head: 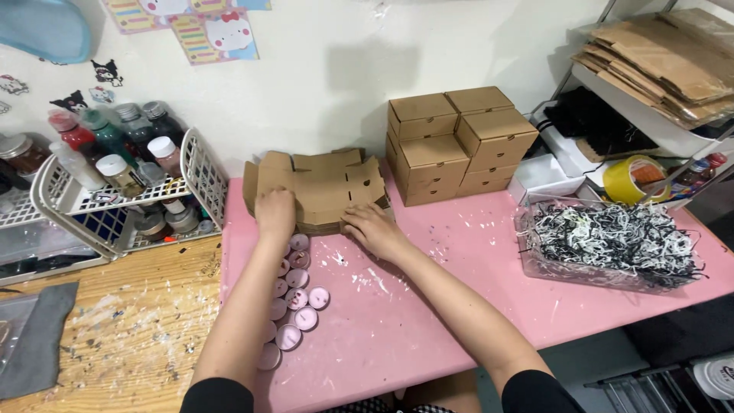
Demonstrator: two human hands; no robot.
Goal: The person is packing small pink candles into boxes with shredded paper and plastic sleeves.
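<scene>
Both hands are on the stack of flat cardboard blanks (317,191) sitting at the back of the pink mat (428,306), right against the wall. The left hand (275,214) is curled over the stack's left front edge, fingers folded down on the top sheet; the right hand (372,228) lies flatter at the right front corner, fingertips pressing the edge. Whether either hand has actually pinched a sheet free is hard to tell, it looks more like squaring up or peeling off the top blank. Judging by that, the step in hand is getting one blank off the pile, and that would call for a fingertip under a single sheet so just one lifts.

Just in front of the stack, a cluster of small round pink tins (294,306) lies under the left forearm. Right of the stack sit folded boxes (459,141), closed, contents hidden. Further right, a clear tub (535,264) is full of black and white shredded paper. Left of the stack, a white wire basket (202,172) holds paint bottles and jars.
</scene>
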